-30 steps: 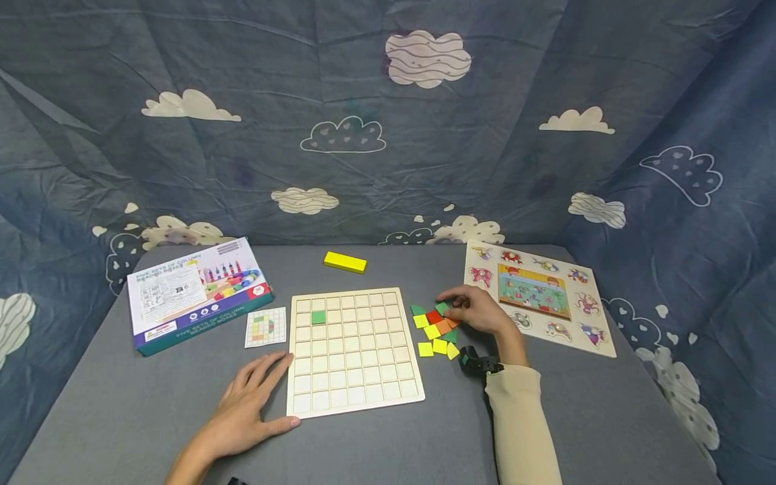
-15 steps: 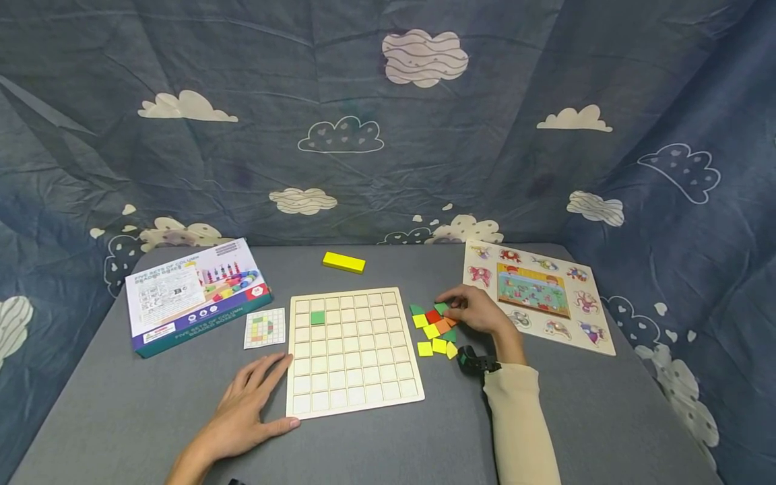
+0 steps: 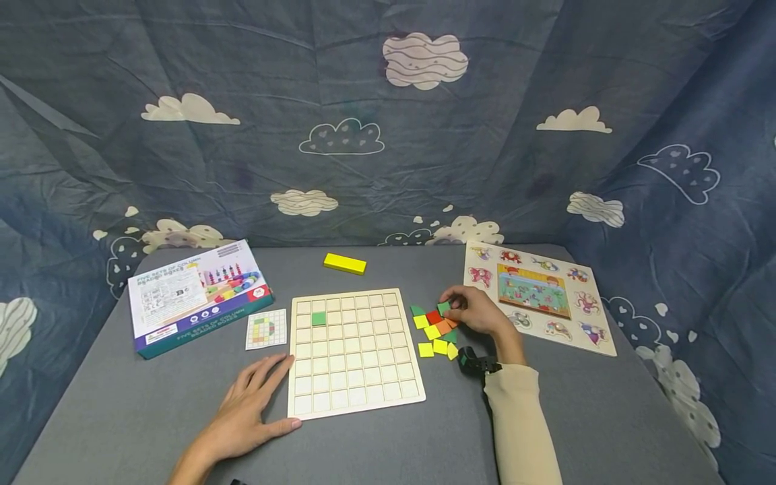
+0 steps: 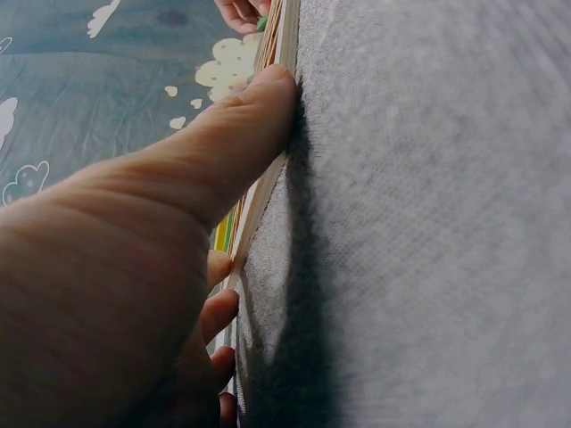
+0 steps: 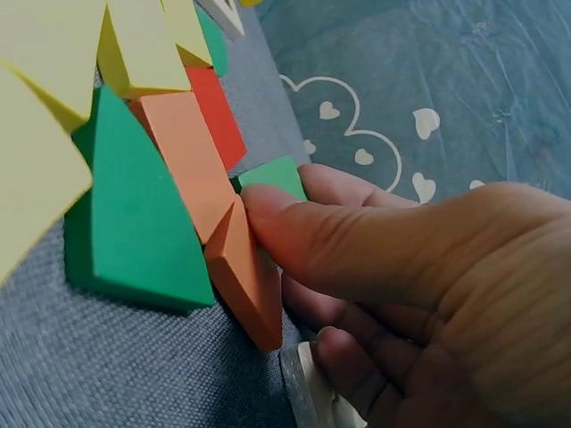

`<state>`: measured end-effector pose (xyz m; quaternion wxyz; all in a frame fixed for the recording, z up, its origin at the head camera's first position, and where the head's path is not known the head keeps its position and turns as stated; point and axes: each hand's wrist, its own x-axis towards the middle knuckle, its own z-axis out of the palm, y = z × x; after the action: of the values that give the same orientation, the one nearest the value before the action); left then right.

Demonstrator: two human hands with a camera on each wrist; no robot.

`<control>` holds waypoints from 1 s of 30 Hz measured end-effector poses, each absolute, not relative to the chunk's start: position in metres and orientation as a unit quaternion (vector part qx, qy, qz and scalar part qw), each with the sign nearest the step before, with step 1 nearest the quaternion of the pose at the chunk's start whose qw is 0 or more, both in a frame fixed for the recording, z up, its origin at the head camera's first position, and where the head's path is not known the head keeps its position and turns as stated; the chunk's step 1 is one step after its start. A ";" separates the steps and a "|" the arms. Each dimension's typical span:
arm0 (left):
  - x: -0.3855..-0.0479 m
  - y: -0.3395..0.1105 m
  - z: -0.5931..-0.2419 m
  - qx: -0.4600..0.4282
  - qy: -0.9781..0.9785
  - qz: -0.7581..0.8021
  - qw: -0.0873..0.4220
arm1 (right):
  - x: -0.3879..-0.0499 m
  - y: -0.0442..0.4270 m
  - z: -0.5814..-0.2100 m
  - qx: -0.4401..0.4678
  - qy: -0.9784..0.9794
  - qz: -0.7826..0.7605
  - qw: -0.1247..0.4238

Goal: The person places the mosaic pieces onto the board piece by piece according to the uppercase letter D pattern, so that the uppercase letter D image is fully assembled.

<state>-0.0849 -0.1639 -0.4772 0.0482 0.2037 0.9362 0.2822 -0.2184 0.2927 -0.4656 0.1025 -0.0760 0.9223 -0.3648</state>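
Note:
My right hand [image 3: 479, 311] pinches a green block [image 5: 278, 176] between thumb and forefinger, at the far side of a cluster of coloured blocks. Around it lie a red block [image 5: 217, 116], orange blocks [image 5: 190, 160], yellow blocks [image 3: 426, 349] and a larger green piece [image 5: 134, 214]. My left hand [image 3: 245, 411] rests with extended fingers along the left edge of a wooden grid board [image 3: 358, 409], thumb at its near corner. One green square [image 3: 318, 318] sits in a cell near the board's upper left.
Left of the board lie a small pattern card [image 3: 266, 329] and a boxed toy set [image 3: 200, 296]. A yellow bar [image 3: 344, 263] lies behind the board. At right is a wooden animal puzzle [image 3: 539, 296]. A cloud-printed curtain [image 3: 267, 67] stands behind the table.
The right hand's fingers have shifted slightly, and the green block between them now sits a little higher and shows more of its face. The left hand and board look the same.

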 end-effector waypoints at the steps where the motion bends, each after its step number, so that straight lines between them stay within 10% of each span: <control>1: -0.085 -0.164 -0.477 0.204 0.936 0.283 0.048 | -0.218 0.293 -0.466 -0.077 0.922 -0.366 0.102; 30: -0.085 -0.164 -0.480 0.202 0.936 0.284 0.052 | -0.224 0.261 -0.459 -0.090 0.878 -0.466 0.067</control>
<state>-0.0853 -0.1639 -0.4797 0.0517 0.2024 0.9358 0.2839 -0.2236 0.2613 -0.4593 0.0671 -0.0898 0.8778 -0.4657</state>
